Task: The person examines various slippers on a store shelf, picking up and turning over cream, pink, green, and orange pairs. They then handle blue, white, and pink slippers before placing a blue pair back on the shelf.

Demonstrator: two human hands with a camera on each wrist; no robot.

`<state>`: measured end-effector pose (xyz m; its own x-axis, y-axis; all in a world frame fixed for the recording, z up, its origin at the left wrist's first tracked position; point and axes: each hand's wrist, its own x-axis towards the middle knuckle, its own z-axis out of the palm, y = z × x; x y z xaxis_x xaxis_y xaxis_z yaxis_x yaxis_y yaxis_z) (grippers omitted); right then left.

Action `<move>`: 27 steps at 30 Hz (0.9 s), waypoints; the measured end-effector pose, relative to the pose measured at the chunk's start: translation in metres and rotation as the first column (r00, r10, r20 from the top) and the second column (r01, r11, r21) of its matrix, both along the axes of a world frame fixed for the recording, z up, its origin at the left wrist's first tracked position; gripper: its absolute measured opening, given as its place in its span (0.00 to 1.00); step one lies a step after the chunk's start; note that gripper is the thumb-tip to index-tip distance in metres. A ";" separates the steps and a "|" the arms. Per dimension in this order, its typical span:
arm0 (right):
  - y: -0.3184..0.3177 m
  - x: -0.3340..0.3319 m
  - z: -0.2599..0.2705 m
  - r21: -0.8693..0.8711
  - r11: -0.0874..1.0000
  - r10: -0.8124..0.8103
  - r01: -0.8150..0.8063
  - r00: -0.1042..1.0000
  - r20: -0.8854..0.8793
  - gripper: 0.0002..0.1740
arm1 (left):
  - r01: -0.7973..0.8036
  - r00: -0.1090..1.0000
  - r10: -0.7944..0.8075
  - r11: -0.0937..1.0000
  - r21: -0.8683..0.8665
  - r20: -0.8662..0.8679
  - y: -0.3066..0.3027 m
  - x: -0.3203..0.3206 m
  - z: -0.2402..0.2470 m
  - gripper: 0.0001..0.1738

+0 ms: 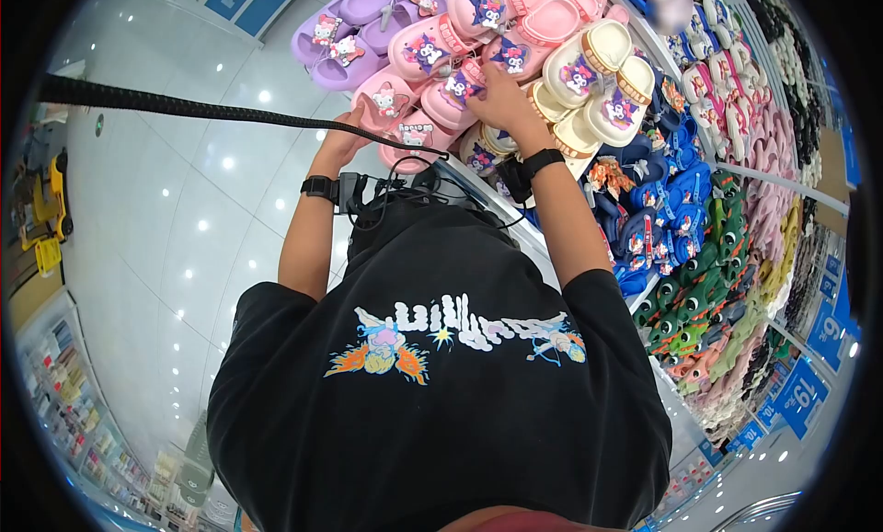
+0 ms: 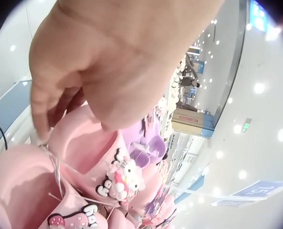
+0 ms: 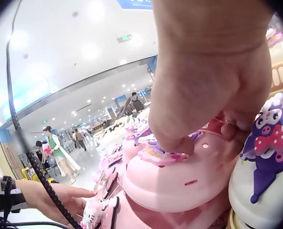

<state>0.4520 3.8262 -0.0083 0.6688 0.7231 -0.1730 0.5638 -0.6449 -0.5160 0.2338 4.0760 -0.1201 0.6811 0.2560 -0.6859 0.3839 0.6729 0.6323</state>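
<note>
At the near end of the clog display, my left hand [image 1: 340, 146] grips the rim of a pink clog [image 2: 79, 176] with a white cat charm. In the left wrist view the thumb sits over its opening while the other fingers reach round the outer side. A second pink clog [image 2: 17, 181] lies beside it, joined by a thin clear tie. My right hand [image 3: 203, 100] holds another pink clog [image 3: 165, 186] by its upper, thumb over the purple charm and fingers on the far side. Beside that stands a cream clog [image 3: 256, 191] with a purple character charm.
Purple clogs [image 1: 359, 45] lie at the far left of the display. Blue clogs [image 1: 676, 210] and green ones [image 1: 699, 279] fill the rack to the right. A black braided strap [image 1: 212, 109] crosses before my left hand. People walk the aisle, one wearing green [image 3: 58, 155].
</note>
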 end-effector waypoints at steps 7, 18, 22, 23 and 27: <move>0.001 0.004 0.004 -0.018 1.000 -0.003 0.002 0.996 -0.087 0.39 | 0.540 0.831 -0.535 0.842 -0.007 -0.151 -0.015 -0.032 0.026 0.23; -0.004 0.018 0.015 -0.071 0.997 0.034 -0.032 0.999 0.019 0.42 | 0.720 0.679 -0.733 0.656 0.226 -0.032 -0.037 0.001 0.026 0.17; -0.003 0.017 0.008 -0.111 0.994 0.029 -0.023 0.998 0.052 0.44 | 0.679 0.717 -0.697 0.690 0.249 -0.024 -0.042 -0.001 0.010 0.19; -0.003 0.016 0.007 -0.110 0.994 0.014 -0.011 0.999 0.032 0.45 | 0.637 0.763 -0.646 0.752 0.171 -0.001 -0.043 -0.004 0.012 0.20; -0.004 0.014 0.008 -0.104 0.995 0.011 -0.009 1.000 0.020 0.45 | 0.628 0.771 -0.602 0.773 0.091 -0.207 -0.021 -0.015 0.017 0.25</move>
<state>0.4659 3.8225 -0.0001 0.6654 0.7089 -0.2340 0.5803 -0.6884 -0.4352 0.2188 4.0547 -0.1030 0.6139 -0.0749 -0.7858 0.7851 0.1617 0.5980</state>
